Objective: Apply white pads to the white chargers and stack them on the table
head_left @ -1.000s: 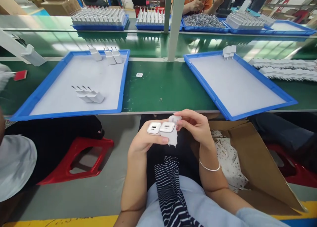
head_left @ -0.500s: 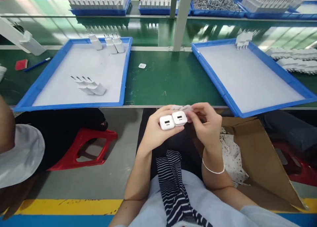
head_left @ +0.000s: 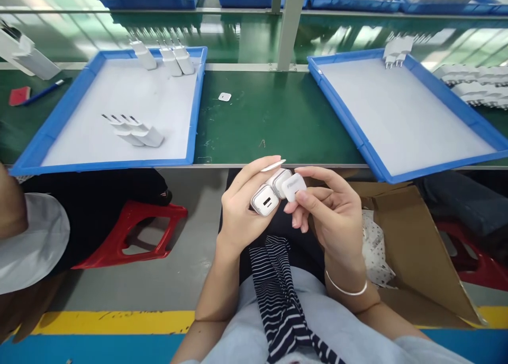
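Observation:
My left hand (head_left: pixel 238 208) is closed around two white USB chargers (head_left: pixel 265 201) lying side by side, their end faces turned toward me. On the left charger's face a dark port shows. A thin white plate (head_left: pixel 273 165) lies edge-on along my left index finger. Between thumb and fingers, my right hand (head_left: pixel 337 208) pinches a small white rounded-square cover (head_left: pixel 294 186). The cover overlaps the right charger's end; whether it touches cannot be made out. The plug ends of both chargers are hidden.
A blue-rimmed tray (head_left: pixel 192 126) at left and another tray (head_left: pixel 347 123) at right each hold white plugs. A loose square cover (head_left: pixel 224 97) lies on the green bench (head_left: pixel 273 120). Beside my right arm stands a cardboard box (head_left: pixel 413 247). A person sits at left near a red stool (head_left: pixel 146 255).
The chargers have tilted in my left hand. My right hand now holds one cover across the right charger's end, and a thin plate shows at my left fingers. The view has shifted slightly.

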A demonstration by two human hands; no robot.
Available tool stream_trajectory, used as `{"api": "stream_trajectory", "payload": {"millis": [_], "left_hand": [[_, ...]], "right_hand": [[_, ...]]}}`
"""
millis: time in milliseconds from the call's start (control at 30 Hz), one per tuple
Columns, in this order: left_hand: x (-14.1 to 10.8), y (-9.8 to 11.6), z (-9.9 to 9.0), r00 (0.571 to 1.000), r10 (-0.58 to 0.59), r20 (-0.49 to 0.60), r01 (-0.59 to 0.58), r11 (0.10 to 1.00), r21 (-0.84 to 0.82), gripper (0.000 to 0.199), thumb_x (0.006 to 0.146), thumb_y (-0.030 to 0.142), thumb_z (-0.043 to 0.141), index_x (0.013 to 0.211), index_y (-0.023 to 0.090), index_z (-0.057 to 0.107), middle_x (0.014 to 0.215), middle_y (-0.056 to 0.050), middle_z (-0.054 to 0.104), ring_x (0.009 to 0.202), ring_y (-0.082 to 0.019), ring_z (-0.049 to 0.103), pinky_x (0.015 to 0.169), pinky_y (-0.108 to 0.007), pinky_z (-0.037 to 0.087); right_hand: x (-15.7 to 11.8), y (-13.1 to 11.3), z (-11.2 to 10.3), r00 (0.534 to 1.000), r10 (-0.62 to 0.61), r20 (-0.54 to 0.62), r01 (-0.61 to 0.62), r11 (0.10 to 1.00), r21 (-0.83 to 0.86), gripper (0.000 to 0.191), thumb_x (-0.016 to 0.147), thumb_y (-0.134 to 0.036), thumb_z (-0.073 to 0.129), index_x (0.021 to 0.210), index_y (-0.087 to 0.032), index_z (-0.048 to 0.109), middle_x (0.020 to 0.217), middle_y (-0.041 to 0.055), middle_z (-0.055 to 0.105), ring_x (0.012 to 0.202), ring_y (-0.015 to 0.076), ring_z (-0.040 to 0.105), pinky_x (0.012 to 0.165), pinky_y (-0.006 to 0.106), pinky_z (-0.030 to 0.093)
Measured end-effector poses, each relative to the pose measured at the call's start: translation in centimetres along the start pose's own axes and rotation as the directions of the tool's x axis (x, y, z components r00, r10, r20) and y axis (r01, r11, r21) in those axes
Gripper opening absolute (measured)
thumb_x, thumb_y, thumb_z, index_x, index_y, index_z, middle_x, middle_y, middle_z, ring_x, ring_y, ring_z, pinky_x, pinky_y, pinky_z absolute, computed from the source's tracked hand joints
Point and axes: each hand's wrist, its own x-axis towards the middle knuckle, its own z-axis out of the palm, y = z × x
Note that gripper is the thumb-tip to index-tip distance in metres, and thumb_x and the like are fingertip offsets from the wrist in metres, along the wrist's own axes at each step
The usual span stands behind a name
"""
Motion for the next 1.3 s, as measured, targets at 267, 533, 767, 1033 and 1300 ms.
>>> {"api": "stream_trajectory", "payload": {"millis": [267,533,767,1033,1300], "left_hand": [[-0.3,0.2,-0.1,0.999,0.03,0.009,-0.031,0.999,0.019,0.035,0.085,0.011,0.073,0.12,0.019,0.07,0.128,-0.008,0.071,0.113,-0.02,0.07,0.098,-0.03,0.059],[-0.2,0.4,0.0,0.999,0.038,0.011,-0.039,0.998,0.044,0.031,0.089,0.016,0.071,0.119,0.022,0.069,0.127,-0.006,0.071,0.111,-0.022,0.071,0.095,-0.034,0.061],[-0.2,0.3,-0.1,0.998,0.057,0.031,-0.059,0.997,0.058,0.031,0.091,0.017,0.068,0.121,0.023,0.068,0.128,-0.006,0.071,0.112,-0.022,0.07,0.097,-0.034,0.06],[-0.2,0.2,0.0,0.997,0.066,0.047,-0.068,0.997,0.033,0.033,0.088,0.016,0.07,0.121,0.023,0.069,0.128,-0.006,0.072,0.111,-0.022,0.071,0.096,-0.033,0.061],[0.0,0.2,0.3,1.0,0.012,0.023,-0.013,0.999,0.032,0.031,0.088,0.016,0.072,0.118,0.023,0.071,0.126,-0.005,0.073,0.11,-0.021,0.071,0.096,-0.033,0.06]], "right_hand": [[0.2,0.2,0.2,0.999,0.033,-0.005,-0.033,0.999,-0.006,0.027,0.092,-0.015,0.071,0.116,-0.028,0.072,0.072,-0.0026,0.076,0.045,0.0052,0.062,0.039,0.011,0.048],[0.4,0.2,0.0,1.0,0.018,0.012,-0.018,1.0,-0.016,0.028,0.092,-0.015,0.072,0.117,-0.028,0.069,0.07,-0.0027,0.075,0.044,0.0058,0.06,0.04,0.013,0.047],[0.6,0.2,-0.1,0.999,0.034,0.004,-0.034,0.999,-0.019,0.028,0.091,-0.018,0.073,0.115,-0.025,0.062,0.068,-0.0036,0.073,0.042,0.0071,0.059,0.037,0.014,0.045],[0.8,0.4,-0.3,0.999,0.049,0.02,-0.048,0.998,-0.041,0.026,0.091,-0.02,0.074,0.11,-0.023,0.057,0.067,-0.0043,0.073,0.041,0.008,0.058,0.036,0.015,0.045],[1.5,1.0,-0.4,0.995,0.077,-0.061,-0.084,0.989,-0.12,0.032,0.086,-0.027,0.079,0.109,-0.024,0.058,0.049,-0.0097,0.058,0.033,0.0068,0.044,0.033,0.017,0.03]]}}
